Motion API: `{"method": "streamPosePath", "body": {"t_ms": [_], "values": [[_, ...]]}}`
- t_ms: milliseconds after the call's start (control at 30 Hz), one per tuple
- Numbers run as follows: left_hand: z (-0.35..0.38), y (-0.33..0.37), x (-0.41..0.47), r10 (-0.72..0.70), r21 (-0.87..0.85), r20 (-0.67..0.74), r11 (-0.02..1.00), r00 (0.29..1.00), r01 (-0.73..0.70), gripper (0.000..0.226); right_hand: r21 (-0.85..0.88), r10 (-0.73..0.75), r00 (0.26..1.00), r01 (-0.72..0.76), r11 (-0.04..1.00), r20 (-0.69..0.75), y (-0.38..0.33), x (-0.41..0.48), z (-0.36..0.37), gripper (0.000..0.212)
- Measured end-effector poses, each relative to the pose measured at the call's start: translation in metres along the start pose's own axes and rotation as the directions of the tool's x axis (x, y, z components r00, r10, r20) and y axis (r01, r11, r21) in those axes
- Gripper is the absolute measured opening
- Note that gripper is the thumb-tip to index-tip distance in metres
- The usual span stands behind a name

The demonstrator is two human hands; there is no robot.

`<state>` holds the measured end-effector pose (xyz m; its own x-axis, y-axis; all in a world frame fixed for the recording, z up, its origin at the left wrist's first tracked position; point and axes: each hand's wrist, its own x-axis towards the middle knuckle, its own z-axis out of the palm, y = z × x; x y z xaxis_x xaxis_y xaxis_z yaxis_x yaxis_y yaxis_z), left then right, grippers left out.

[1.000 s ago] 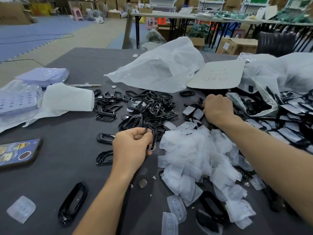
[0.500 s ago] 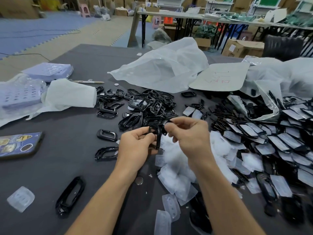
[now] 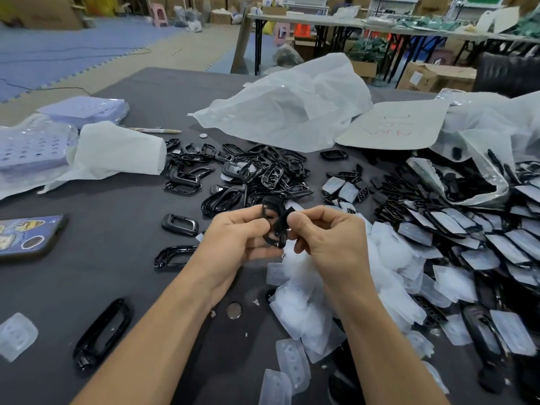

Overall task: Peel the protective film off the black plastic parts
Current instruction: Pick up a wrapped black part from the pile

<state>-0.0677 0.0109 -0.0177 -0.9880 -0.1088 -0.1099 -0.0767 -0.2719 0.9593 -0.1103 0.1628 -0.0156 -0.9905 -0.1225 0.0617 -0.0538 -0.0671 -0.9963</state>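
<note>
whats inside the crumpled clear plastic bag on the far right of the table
Small loose black plastic parts show at the mouth of the crumpled clear plastic bag. How far back they fill it is hidden by the cloudy folds.

Over the table (image 3: pixel 125 197), the left hand (image 3: pixel 236 238) and right hand (image 3: pixel 327 241) meet on one plastic part (image 3: pixel 274 226). Behind them lies a heap of frames (image 3: pixel 263 173). To the right are film-covered parts (image 3: pixel 482 235), under the right wrist a pile of peeled films (image 3: pixel 306 302) — far left, a phone (image 3: pixel 26 235).
</note>
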Motion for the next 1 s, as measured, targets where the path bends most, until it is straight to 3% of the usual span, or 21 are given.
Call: {"method": "streamPosePath", "body": {"t_ms": [333, 700, 867, 1000], "values": [[0.004, 0.002, 0.0, -0.048, -0.147, -0.096, 0.989, 0.994, 0.034, 0.033, -0.013, 0.02, 1.0, -0.02, 1.0, -0.002, 0.001, -0.001, 0.002, 0.016], [0.005, -0.002, 0.0, -0.068, -0.091, -0.194, 0.995, 0.979, 0.05, 0.024, 0.059, 0.004, 0.998, 0.0, 0.998, -0.058, -0.008, -0.006, 0.001, 0.013], [0.006, 0.0, 0.0, -0.065, -0.077, -0.21, 0.996, 0.976, 0.049, 0.022, -0.19, -0.145, 0.989, 0.141, 0.972, -0.005, -0.005, -0.008, 0.002, 0.016], [0.005, -0.002, -0.001, -0.052, 0.005, -0.199, 0.999, 0.979, 0.054, 0.021, -0.493, -0.293, 0.956, 0.265, 0.829, 0.021, 0.002, -0.009, 0.005, 0.015]]}}
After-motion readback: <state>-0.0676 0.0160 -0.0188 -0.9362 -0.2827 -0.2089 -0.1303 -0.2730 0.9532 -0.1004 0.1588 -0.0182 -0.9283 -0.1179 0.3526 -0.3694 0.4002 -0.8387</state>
